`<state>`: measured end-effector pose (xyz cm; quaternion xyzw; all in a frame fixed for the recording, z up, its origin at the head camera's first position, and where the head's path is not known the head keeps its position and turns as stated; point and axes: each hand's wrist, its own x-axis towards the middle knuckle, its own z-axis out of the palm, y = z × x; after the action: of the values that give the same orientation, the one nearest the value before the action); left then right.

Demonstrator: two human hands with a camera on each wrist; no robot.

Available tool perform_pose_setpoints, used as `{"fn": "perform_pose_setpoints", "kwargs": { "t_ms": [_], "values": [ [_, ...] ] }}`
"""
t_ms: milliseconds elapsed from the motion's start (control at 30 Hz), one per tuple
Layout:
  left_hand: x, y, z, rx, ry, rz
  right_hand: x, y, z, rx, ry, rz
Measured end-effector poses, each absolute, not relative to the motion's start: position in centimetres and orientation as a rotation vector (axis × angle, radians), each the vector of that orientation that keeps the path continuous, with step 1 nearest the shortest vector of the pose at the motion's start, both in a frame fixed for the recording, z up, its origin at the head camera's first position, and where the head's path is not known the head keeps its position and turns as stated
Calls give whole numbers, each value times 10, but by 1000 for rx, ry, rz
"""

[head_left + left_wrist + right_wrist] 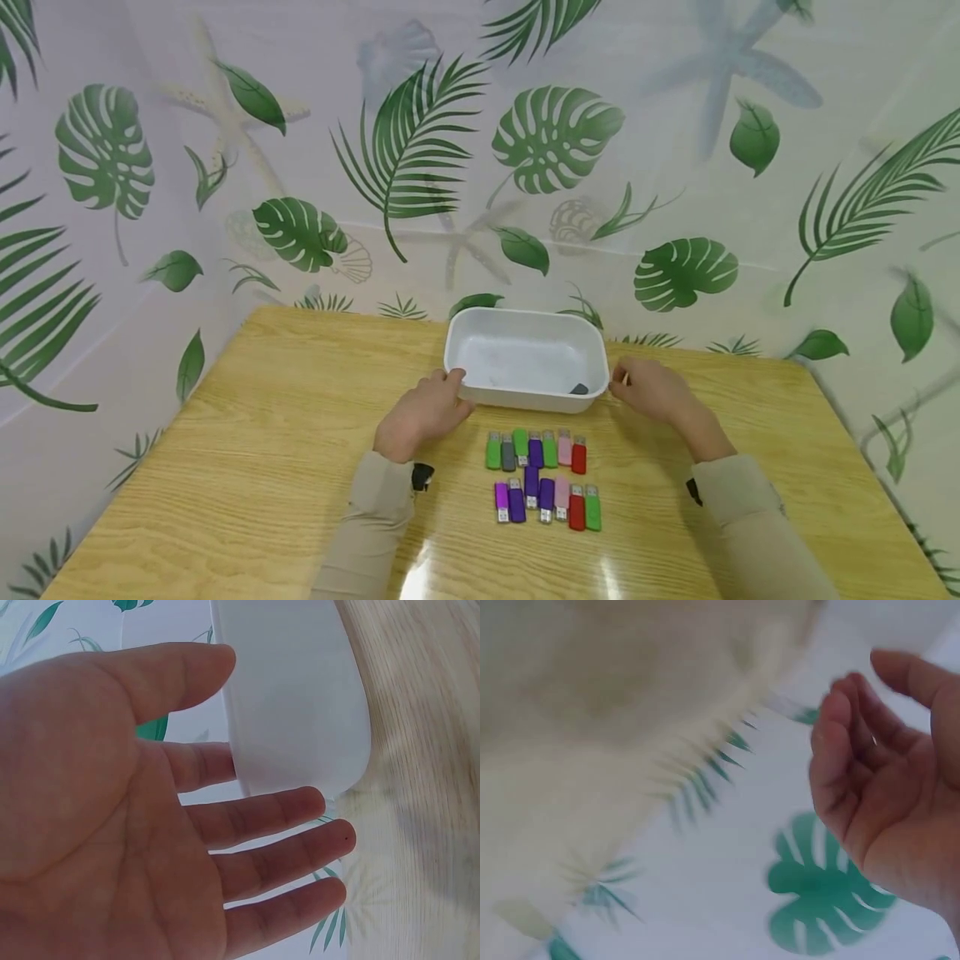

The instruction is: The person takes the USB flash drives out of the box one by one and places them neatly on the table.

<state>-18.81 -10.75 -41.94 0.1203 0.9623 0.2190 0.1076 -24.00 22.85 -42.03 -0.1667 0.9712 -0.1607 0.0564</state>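
Note:
A white plastic box stands near the back of the table, with one small dark piece inside at its front right corner. My left hand is at the box's front left corner. In the left wrist view the thumb lies outside the box wall and the index fingertip is hidden behind it; the other fingers are spread. Beside the front right corner is my right hand, its fingers loosely bent. The right wrist view shows nothing in that hand; contact with the box cannot be made out.
Two rows of USB flash drives lie in front of the box, a back row and a front row, in green, purple, red, pink and grey. The wooden table meets a leaf-printed cloth behind.

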Motion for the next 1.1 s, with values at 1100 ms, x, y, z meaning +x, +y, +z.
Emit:
{"fn": "perform_pose_setpoints", "kwargs": {
  "t_ms": [1100],
  "values": [
    [-188,-109,-421,322,2831,703,-280,129,-412,-628,2628,235]
  ]
}}
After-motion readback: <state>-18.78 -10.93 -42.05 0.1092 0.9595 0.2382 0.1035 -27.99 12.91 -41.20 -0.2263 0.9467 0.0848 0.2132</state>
